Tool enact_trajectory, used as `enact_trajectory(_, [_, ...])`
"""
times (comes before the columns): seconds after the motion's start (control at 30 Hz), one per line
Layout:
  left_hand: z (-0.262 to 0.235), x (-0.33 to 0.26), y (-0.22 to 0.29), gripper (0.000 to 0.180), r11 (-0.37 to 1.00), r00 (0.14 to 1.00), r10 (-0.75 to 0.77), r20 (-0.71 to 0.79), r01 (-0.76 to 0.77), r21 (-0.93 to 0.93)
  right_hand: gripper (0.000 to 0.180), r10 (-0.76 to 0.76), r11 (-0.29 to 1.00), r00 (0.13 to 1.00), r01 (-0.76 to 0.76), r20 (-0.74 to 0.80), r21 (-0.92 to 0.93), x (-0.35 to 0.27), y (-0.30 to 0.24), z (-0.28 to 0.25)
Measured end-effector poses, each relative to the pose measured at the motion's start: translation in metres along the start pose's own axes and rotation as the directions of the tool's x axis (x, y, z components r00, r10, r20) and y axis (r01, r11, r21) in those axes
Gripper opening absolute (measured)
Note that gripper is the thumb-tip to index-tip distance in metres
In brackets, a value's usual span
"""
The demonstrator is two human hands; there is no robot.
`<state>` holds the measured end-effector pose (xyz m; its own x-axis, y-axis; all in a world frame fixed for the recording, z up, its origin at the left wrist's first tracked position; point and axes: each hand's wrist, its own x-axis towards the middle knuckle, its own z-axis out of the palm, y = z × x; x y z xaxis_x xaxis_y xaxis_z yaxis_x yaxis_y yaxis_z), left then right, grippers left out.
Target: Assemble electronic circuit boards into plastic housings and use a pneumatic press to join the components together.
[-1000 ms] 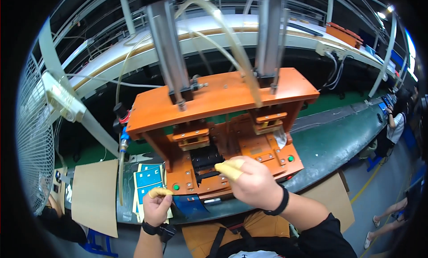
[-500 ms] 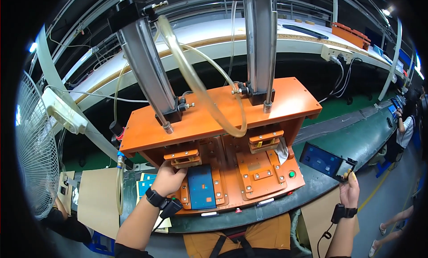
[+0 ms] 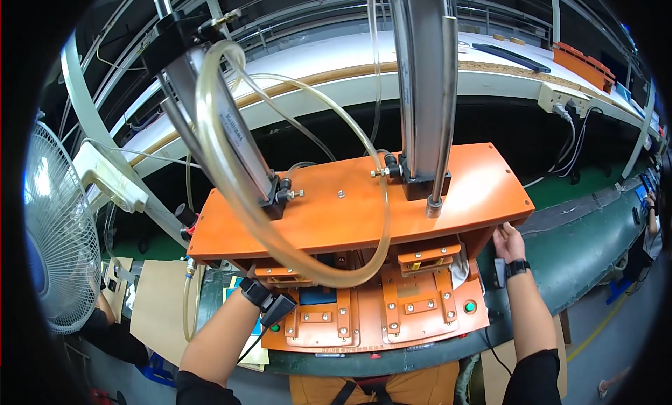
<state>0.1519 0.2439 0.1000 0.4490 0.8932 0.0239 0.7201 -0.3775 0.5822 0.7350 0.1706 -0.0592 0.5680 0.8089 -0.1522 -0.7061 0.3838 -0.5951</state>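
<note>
An orange two-station press stands in front of me. My left hand reaches in under its top plate at the left station, fingers hidden behind the frame. A dark blue flat panel lies in that left station, mostly covered by the press parts. My right hand is at the outer right side of the press, close to the top plate's edge. Its fingertips go behind the orange side, so what they touch or hold cannot be seen. Both wrists wear black straps with small devices.
A thick clear hose loops in front of two metal cylinders. A fan stands at left beside cardboard. The green bench extends right, toward another person. A white shelf runs behind.
My right hand has moved in to the press's right side, and the dark panel it held is out of sight. The left hand and the blue panel are deeper under the press. The view has shifted.
</note>
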Motion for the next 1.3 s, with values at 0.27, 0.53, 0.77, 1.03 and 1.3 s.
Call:
enact_trajectory(0.27, [-0.013,-0.018,-0.01,0.033,0.999,0.998,0.045,0.052,-0.044,-0.006,0.03,-0.008,0.978,1.0,0.003,-0.024,-0.209,0.049,0.015,0.048])
enact_trajectory(0.53, [-0.002,0.013,0.05,0.031,0.997,0.997,0.057,0.055,-0.054,-0.046,0.031,0.024,0.935,1.0,-0.022,0.001,-0.355,0.068,-0.01,0.014])
enact_trajectory(0.77, [-0.008,0.0,0.055,0.029,0.993,0.996,0.084,0.041,-0.081,-0.087,0.032,0.035,0.877,0.999,-0.013,0.037,-0.48,0.045,0.002,0.032])
enact_trajectory(1.03, [-0.013,-0.082,0.057,0.034,0.947,0.996,-0.041,-0.079,0.013,-0.321,0.032,-0.032,0.736,0.998,0.054,0.045,-0.674,0.004,-0.082,0.033])
enact_trajectory(1.3, [0.0,-0.155,0.068,0.045,0.882,0.909,0.373,-0.188,-0.41,-0.234,0.044,0.27,0.959,0.845,-0.193,0.461,-0.207,-0.252,-0.118,-0.044])
